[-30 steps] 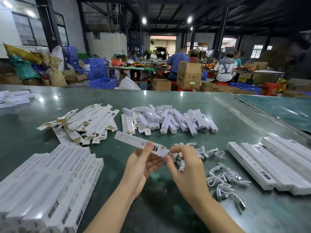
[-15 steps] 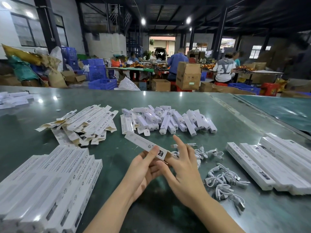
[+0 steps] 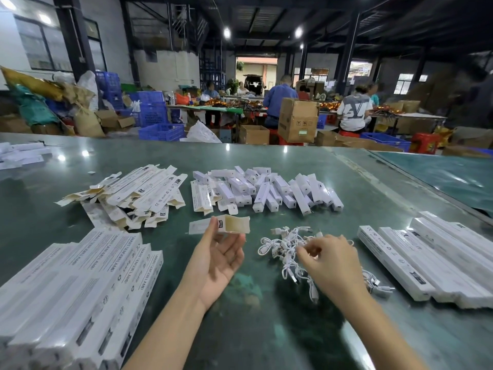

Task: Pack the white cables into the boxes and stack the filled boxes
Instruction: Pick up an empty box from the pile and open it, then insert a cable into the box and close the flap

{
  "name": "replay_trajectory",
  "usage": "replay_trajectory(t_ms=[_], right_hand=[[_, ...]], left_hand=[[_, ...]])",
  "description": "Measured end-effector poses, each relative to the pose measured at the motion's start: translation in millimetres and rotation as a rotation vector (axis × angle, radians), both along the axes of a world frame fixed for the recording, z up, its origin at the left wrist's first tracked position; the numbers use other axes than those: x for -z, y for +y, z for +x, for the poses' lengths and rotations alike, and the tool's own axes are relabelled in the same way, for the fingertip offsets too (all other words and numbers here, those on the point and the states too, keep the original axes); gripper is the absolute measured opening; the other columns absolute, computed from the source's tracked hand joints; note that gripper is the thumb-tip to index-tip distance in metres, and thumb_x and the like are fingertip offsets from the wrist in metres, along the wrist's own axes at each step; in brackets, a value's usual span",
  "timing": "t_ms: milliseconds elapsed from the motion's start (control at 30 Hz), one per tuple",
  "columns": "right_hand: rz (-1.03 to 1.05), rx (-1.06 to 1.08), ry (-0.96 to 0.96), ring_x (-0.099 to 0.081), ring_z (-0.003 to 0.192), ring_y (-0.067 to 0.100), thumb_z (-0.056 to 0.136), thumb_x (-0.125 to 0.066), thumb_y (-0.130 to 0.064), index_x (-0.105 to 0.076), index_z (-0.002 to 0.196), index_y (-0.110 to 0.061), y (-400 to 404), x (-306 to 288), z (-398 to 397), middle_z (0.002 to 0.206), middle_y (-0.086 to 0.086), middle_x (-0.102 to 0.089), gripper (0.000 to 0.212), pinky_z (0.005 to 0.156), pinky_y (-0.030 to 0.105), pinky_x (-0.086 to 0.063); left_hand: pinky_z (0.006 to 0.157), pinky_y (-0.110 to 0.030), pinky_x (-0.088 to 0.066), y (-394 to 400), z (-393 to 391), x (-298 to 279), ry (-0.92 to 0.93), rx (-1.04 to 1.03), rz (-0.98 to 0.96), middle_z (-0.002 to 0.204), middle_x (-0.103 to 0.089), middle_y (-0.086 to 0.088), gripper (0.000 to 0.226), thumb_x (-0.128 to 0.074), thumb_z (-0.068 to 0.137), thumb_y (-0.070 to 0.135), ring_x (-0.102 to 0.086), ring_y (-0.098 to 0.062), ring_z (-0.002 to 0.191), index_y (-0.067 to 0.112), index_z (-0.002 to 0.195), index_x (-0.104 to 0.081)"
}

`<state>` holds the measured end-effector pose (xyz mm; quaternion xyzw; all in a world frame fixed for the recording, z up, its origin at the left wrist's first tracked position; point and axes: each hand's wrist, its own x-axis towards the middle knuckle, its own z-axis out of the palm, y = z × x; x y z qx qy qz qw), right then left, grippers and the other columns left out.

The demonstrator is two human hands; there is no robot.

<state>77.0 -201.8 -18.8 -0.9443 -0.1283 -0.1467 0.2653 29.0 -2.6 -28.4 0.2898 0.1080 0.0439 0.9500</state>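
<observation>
The left hand (image 3: pixel 220 256), palm up, pinches a slim white card box (image 3: pixel 221 225) whose open end shows its buff inside. The right hand (image 3: pixel 329 263), fingers curled, picks at thin tangled white cables (image 3: pixel 282 247) on the glossy green table (image 3: pixel 266 329).

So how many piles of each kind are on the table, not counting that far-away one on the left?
Stacks of long boxes: 2
Flat boxes pile: 1
Small white blocks pile: 1
White cables pile: 1
Total: 5
</observation>
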Motion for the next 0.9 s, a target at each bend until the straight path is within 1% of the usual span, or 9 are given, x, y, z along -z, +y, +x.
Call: replay_trajectory(t_ms=[67, 167, 300, 467, 533, 633, 700, 800, 900], right_hand=[[-0.028, -0.019, 0.029, -0.051, 0.095, 0.023, 0.086, -0.06, -0.049, -0.067, 0.071, -0.03, 0.3, -4.8, -3.0, 0.072, -0.012, -0.054, 0.025, 0.088, 0.032, -0.033], [-0.141, -0.017, 0.046, -0.051, 0.098, 0.021, 0.084, -0.058, -0.056, -0.061, 0.074, -0.029, 4.6, -7.7, -8.1, 0.087, -0.009, -0.065, 0.028, 0.086, 0.031, -0.033], [-0.194, 0.166, 0.033, -0.054, 0.1, 0.026, 0.09, -0.051, -0.03, -0.066, 0.087, -0.018, -2.5, -8.7, -6.4, 0.097, 0.001, -0.068, 0.02, 0.079, 0.033, -0.042], [-0.327, 0.296, 0.155, -0.051, 0.107, 0.028, 0.085, -0.053, -0.058, -0.065, 0.076, -0.018, -1.9, -1.4, -6.3, 0.095, 0.003, -0.066, 0.043, 0.085, 0.034, -0.037], [-0.293, 0.31, 0.195, -0.049, 0.109, 0.029, 0.082, -0.056, -0.055, -0.065, 0.074, -0.017, 1.2, 1.9, -5.6, 0.089, 0.001, -0.062, 0.04, 0.087, 0.035, -0.034], [-0.211, 0.312, 0.205, -0.048, 0.107, 0.03, 0.082, -0.055, -0.04, -0.063, 0.071, -0.016, 2.0, 1.6, -6.6, 0.078, -0.001, -0.057, 0.028, 0.087, 0.037, -0.03], [-0.104, 0.301, 0.141, -0.05, 0.095, 0.029, 0.087, -0.053, -0.035, -0.056, 0.069, -0.017, 0.9, 1.4, -7.4, 0.075, -0.001, -0.06, 0.025, 0.082, 0.036, -0.031], [0.219, 0.21, -0.047, -0.052, 0.07, 0.019, 0.092, -0.058, -0.027, -0.055, 0.082, -0.018, 2.5, -3.9, -8.9, 0.078, -0.002, -0.065, 0.014, 0.06, 0.03, -0.037], [0.576, -0.036, -0.112, -0.055, 0.054, 0.012, 0.088, -0.068, -0.016, -0.061, 0.079, -0.015, 9.0, -13.8, -13.4, 0.061, -0.002, -0.064, 0.011, 0.05, 0.016, -0.039]], left_hand=[[0.052, -0.024, -0.055, 0.2, -1.2, -1.2, -0.018, 0.018, -0.032, 0.073, -0.073, -0.005, 0.035, -0.067, 0.073, 0.042, -0.071, -0.015, 0.062, 0.013, 0.093, -0.061], [0.054, -0.024, -0.054, 1.1, -2.4, -0.3, -0.033, 0.03, -0.071, 0.074, -0.073, -0.005, 0.032, -0.067, 0.074, 0.042, -0.071, -0.016, 0.063, 0.014, 0.09, -0.062], [0.055, -0.025, -0.053, 1.8, -1.8, 0.1, -0.034, 0.051, -0.069, 0.076, -0.073, -0.004, 0.033, -0.066, 0.074, 0.043, -0.071, -0.016, 0.064, 0.015, 0.092, -0.061], [0.054, -0.025, -0.054, 0.6, 0.1, 1.9, -0.031, 0.072, -0.036, 0.078, -0.073, -0.005, 0.034, -0.067, 0.075, 0.042, -0.07, -0.016, 0.065, 0.013, 0.092, -0.063], [0.054, -0.025, -0.054, 0.4, 0.5, 2.7, -0.029, 0.079, -0.025, 0.08, -0.073, -0.006, 0.035, -0.066, 0.075, 0.043, -0.07, -0.016, 0.065, 0.013, 0.094, -0.062], [0.054, -0.025, -0.054, 0.7, 1.0, 3.6, -0.03, 0.089, -0.017, 0.08, -0.073, -0.006, 0.035, -0.066, 0.075, 0.042, -0.071, -0.016, 0.066, 0.013, 0.094, -0.062], [0.055, -0.026, -0.054, 1.1, 1.1, 3.9, -0.036, 0.093, -0.021, 0.08, -0.073, -0.005, 0.034, -0.066, 0.076, 0.042, -0.07, -0.016, 0.066, 0.012, 0.092, -0.065], [0.057, -0.027, -0.055, 4.2, 0.3, 4.8, -0.06, 0.097, -0.089, 0.08, -0.073, -0.005, 0.035, -0.065, 0.078, 0.042, -0.07, -0.017, 0.066, 0.008, 0.084, -0.072], [0.058, -0.028, -0.055, 6.8, -0.6, 3.8, -0.101, 0.124, -0.189, 0.08, -0.073, -0.004, 0.038, -0.062, 0.081, 0.041, -0.07, -0.017, 0.066, 0.005, 0.078, -0.075]])
